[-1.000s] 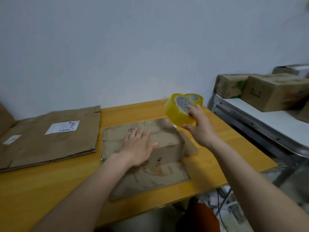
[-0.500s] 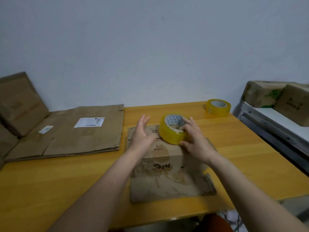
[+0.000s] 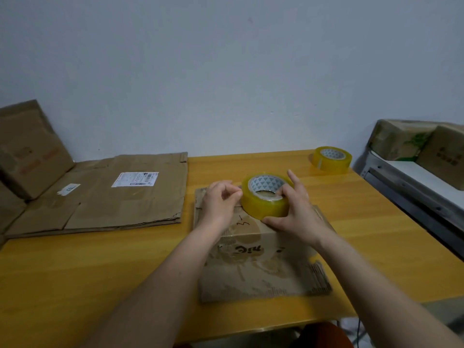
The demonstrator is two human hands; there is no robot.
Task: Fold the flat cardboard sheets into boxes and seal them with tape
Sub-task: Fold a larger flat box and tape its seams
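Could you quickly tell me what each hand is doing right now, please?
Left hand: fingers pinched together at the tape roll's edge; whether it grips the tape end cannot be told.
Right hand: closed on the tape roll.

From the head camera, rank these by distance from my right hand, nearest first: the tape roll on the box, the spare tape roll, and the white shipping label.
From the right hand:
1. Tape roll on the box: held in that hand, at table centre.
2. Spare tape roll: back right corner of the table.
3. White shipping label: far left, on the flat cardboard sheets.
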